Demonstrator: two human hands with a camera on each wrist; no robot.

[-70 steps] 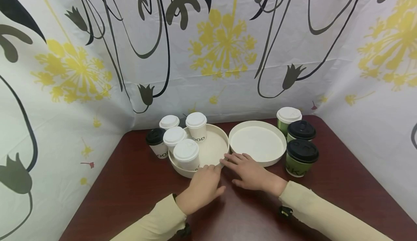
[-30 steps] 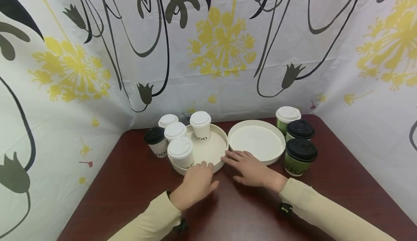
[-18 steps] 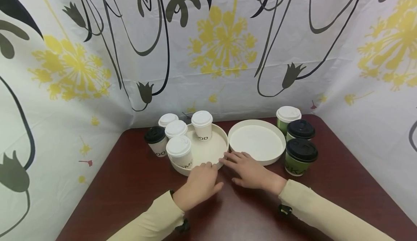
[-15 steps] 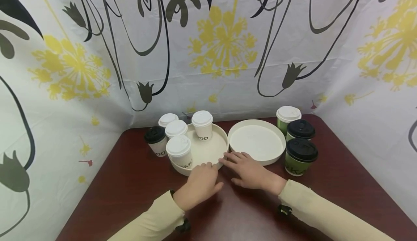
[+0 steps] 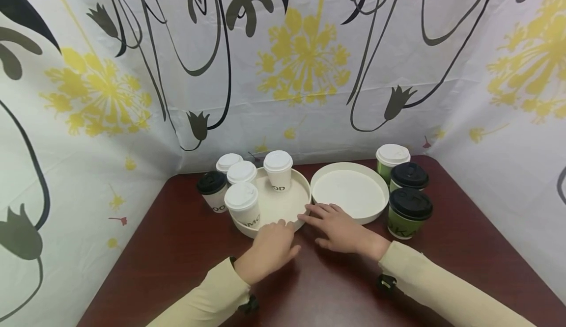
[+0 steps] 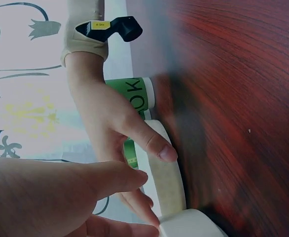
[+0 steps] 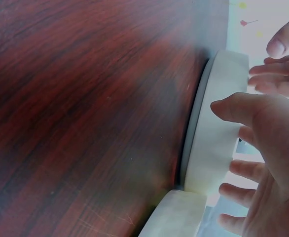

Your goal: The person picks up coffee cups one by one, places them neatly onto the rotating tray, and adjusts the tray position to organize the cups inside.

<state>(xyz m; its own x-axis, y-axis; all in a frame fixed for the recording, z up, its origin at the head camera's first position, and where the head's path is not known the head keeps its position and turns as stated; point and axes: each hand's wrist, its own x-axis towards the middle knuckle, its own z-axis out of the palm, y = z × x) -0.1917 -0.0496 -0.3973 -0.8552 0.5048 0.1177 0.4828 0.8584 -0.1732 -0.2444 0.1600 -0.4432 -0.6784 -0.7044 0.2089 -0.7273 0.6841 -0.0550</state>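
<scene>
My left hand [image 5: 267, 248] lies at the front rim of the left round cream tray [image 5: 292, 202], its fingertips over the edge. On that tray stand several white paper cups with white lids, among them a back cup [image 5: 279, 175] and a front cup [image 5: 244, 206]. My right hand [image 5: 340, 230] has its fingers spread, with the fingertips at the right side of the same tray, close to where it meets the right tray [image 5: 349, 194]. Both hands appear in the right wrist view, the right hand [image 7: 277, 148] nearer and the left hand [image 7: 285, 64] beyond it. Neither grips a cup.
A white cup with a black lid [image 5: 214, 192] stands left of the left tray. Green cups line the right tray's right side, such as the front black-lidded one [image 5: 409, 214]. Printed white cloth [image 5: 247, 86] encloses the dark red-brown table [image 5: 309, 297].
The left tray has turned clockwise with its cups: the front cup went left, the left cup back, the back cup right. My left hand has shifted slightly; the right hand stays near its place.
</scene>
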